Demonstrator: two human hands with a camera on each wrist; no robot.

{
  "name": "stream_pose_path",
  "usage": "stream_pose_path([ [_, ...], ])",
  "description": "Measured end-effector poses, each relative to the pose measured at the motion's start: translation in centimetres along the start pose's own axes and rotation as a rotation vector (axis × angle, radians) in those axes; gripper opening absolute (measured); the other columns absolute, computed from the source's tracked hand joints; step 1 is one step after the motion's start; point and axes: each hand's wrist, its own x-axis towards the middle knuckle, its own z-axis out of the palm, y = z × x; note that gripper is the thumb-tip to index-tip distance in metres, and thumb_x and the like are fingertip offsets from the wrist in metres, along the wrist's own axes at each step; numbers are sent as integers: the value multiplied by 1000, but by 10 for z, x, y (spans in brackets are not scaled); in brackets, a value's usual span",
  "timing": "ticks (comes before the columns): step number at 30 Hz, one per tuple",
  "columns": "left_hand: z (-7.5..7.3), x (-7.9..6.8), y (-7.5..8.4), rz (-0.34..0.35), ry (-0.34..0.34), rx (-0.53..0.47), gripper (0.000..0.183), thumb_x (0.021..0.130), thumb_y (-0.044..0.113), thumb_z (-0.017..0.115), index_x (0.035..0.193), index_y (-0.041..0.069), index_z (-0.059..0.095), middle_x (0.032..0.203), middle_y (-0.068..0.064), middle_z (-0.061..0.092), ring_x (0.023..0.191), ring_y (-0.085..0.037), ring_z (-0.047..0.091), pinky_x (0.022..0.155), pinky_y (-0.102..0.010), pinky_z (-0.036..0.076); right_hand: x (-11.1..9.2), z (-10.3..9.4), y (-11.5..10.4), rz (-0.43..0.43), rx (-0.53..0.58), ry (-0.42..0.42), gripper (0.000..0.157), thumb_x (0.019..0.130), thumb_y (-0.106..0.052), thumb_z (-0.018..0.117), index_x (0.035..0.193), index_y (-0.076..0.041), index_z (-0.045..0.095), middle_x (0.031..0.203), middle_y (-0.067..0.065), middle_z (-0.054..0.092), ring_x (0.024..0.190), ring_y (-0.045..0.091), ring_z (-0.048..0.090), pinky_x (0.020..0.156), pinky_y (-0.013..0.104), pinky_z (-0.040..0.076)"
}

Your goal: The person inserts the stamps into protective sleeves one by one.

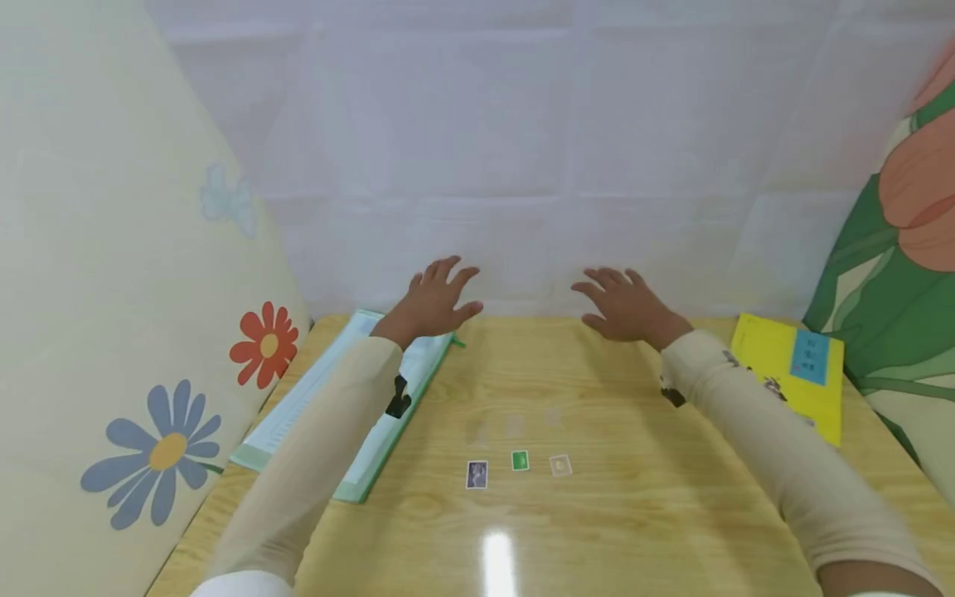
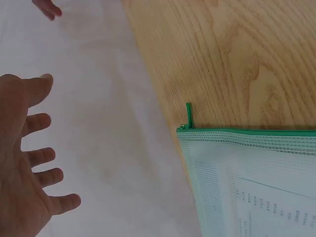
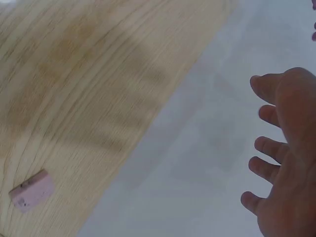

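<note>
Both hands are raised over the far side of the table, fingers spread and holding nothing. My left hand (image 1: pixel 435 300) hovers above the far end of a pale mesh zip pouch (image 1: pixel 425 365) with a green zipper; printed paper shows through it in the left wrist view. My right hand (image 1: pixel 627 308) is held level with it on the other side, left of a yellow booklet (image 1: pixel 776 356). Nearer the body, three small stamp-like pieces lie in a row: a dark one (image 1: pixel 477 474), a green one (image 1: pixel 520 460) and a pale one (image 1: pixel 561 465).
A worn pink eraser (image 3: pixel 32 191) lies on the wooden table (image 1: pixel 612 531) in the right wrist view. A white sheet (image 1: pixel 448 124) hangs behind the table's far edge. Flower-patterned panels (image 1: pixel 82 274) stand at both sides. Faint pale squares (image 1: pixel 515 426) show beyond the stamp-like pieces.
</note>
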Motion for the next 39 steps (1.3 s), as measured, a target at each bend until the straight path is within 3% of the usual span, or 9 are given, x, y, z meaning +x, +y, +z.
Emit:
stream_pose_path([
  [4, 6, -13, 10, 97, -2, -6, 53, 107, 35, 51, 154, 15, 38, 161, -20, 20, 147, -42, 19, 109, -63, 31, -1, 1, -13, -42, 17, 8, 42, 104, -29, 57, 140, -9, 54, 153, 21, 40, 141, 43, 34, 113, 65, 23],
  [8, 20, -25, 15, 250, -12, -1, 33, 103, 15, 60, 136, 14, 61, 148, -18, 41, 137, -39, 37, 101, -54, 43, -1, 5, -33, -94, 18, 24, 26, 101, -27, 61, 120, -10, 69, 129, 15, 62, 121, 39, 54, 100, 61, 41],
  [12, 38, -34, 17, 372, -56, -17, 25, 99, 4, 63, 119, 17, 72, 141, -14, 50, 131, -33, 44, 99, -47, 47, -3, 12, -63, -95, 15, -30, 21, 101, -29, 62, 109, -14, 74, 106, 5, 70, 98, 29, 62, 81, 50, 52],
  [16, 54, -43, 18, 447, -121, -63, 23, 97, 3, 66, 114, 17, 74, 140, -16, 52, 129, -35, 47, 101, -50, 46, -8, 19, -101, -115, 46, -135, 22, 101, -32, 62, 110, -16, 73, 98, 1, 70, 90, 21, 63, 75, 41, 54],
  [23, 74, -54, 14, 499, -220, -103, 23, 96, 11, 71, 116, 21, 74, 141, -13, 53, 130, -31, 47, 104, -49, 44, -24, 35, -168, -276, 111, -203, 23, 99, -32, 68, 115, -17, 71, 93, -2, 68, 81, 12, 62, 68, 29, 54],
  [28, 79, -54, 14, 523, -247, -87, 24, 95, 18, 74, 118, 21, 73, 139, -9, 55, 127, -28, 49, 104, -48, 43, -33, 49, -199, -337, 7, -141, 30, 96, -41, 69, 114, -17, 67, 98, -2, 65, 78, 10, 59, 55, 24, 49],
  [32, 80, -55, 13, 529, -276, -91, 26, 94, 21, 74, 120, 23, 72, 142, -8, 53, 129, -28, 47, 105, -50, 41, -38, 62, -211, -311, -51, -117, 44, 93, -51, 69, 114, -14, 62, 103, 0, 58, 73, 9, 54, 49, 23, 45],
  [37, 82, -56, 13, 525, -304, -101, 30, 93, 34, 75, 122, 28, 71, 144, -5, 50, 131, -26, 45, 106, -52, 39, -40, 69, -216, -238, 13, -159, 53, 90, -55, 70, 122, -14, 58, 108, -1, 54, 75, 10, 58, 49, 24, 45],
  [39, 84, -56, 12, 531, -303, -105, 32, 91, 39, 76, 121, 29, 71, 144, -5, 49, 131, -25, 44, 106, -51, 39, -39, 70, -218, -216, 50, -172, 59, 91, -53, 71, 133, -15, 54, 107, -2, 54, 77, 9, 58, 50, 23, 45],
])
